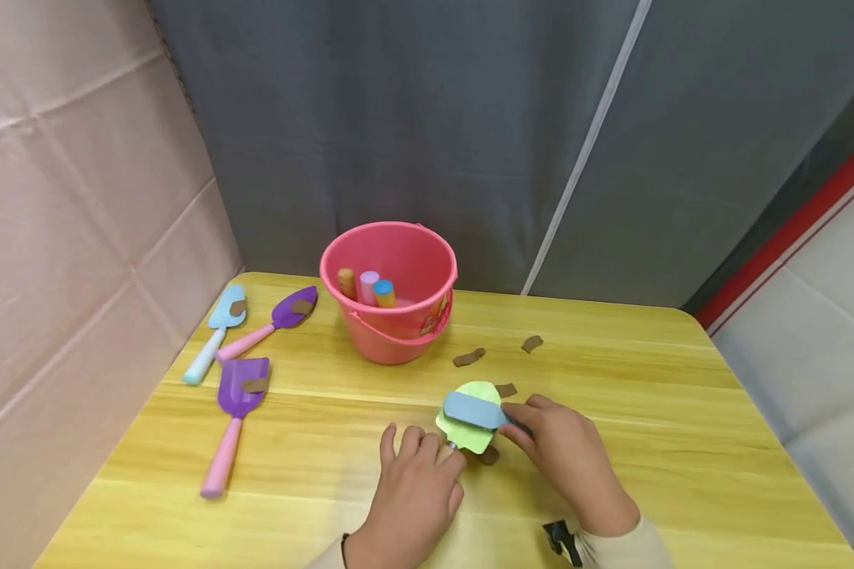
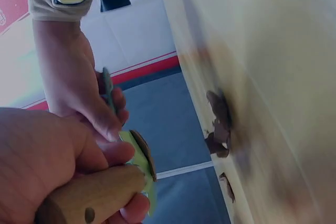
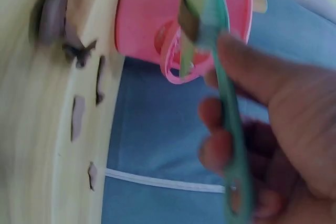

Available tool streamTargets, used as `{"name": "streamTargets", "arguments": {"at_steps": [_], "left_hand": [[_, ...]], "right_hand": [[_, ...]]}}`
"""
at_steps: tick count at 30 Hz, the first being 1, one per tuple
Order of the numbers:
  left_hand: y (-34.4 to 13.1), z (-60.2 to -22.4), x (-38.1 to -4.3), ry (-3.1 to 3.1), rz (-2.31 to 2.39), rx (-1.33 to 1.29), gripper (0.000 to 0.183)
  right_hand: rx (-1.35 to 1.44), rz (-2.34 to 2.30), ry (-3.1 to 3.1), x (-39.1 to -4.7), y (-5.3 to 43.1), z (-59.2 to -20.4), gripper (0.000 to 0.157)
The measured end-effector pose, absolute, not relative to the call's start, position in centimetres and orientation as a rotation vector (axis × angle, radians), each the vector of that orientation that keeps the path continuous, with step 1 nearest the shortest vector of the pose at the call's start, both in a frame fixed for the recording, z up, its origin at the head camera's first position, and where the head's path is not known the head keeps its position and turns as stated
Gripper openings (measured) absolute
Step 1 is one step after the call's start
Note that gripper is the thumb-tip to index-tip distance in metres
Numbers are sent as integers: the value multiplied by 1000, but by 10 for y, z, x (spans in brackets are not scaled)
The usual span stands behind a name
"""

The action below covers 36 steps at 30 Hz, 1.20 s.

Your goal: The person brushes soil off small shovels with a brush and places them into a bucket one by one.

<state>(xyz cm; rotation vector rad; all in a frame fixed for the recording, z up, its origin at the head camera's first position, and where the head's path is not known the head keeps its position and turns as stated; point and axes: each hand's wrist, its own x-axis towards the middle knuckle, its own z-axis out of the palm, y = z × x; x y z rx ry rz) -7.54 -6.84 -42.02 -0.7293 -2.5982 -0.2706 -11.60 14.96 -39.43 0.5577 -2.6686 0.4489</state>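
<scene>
In the head view my left hand [image 1: 414,494] grips a tool with a light green, lobed head [image 1: 470,442]. Its wooden handle [image 2: 100,190] shows large in the left wrist view, fingers curled round it. My right hand [image 1: 569,454] pinches a blue-green spatula [image 3: 231,129] by its handle, which has a hole near the end. The spatula's flat blade [image 1: 472,410] overlaps the green head from above. A brown strip [image 2: 144,153] sits against the green head. More brown pieces [image 1: 489,456] lie on the table around the tools.
Behind the hands stands a pink bucket [image 1: 398,344] with several handles [image 1: 368,286] inside. At the left lie a light blue trowel [image 1: 222,316], a purple pointed trowel [image 1: 285,313] and a purple square-ended shovel [image 1: 236,405], each bearing a brown piece. A grey curtain [image 1: 398,118] hangs behind the table.
</scene>
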Motion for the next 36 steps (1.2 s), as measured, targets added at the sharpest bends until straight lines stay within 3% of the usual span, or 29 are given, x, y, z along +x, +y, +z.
{"name": "streamTargets", "arguments": {"at_steps": [6, 13, 21, 29, 36], "left_hand": [[-66, -422, -74, -2594, -311, -692, 7], [-67, -421, -75, -2570, -292, -682, 6], [-69, -426, -73, -2588, -325, -650, 6], [-66, -420, -73, -2611, -292, -683, 5], [-65, -424, -73, -2563, -292, -676, 6]], "right_hand": [[376, 475, -2589, -117, 152, -393, 28], [602, 466, -2689, -115, 155, -394, 25], [361, 463, -2584, -118, 155, -395, 30], [562, 477, -2639, -117, 150, -397, 26], [344, 469, -2501, -119, 151, -396, 31]]}}
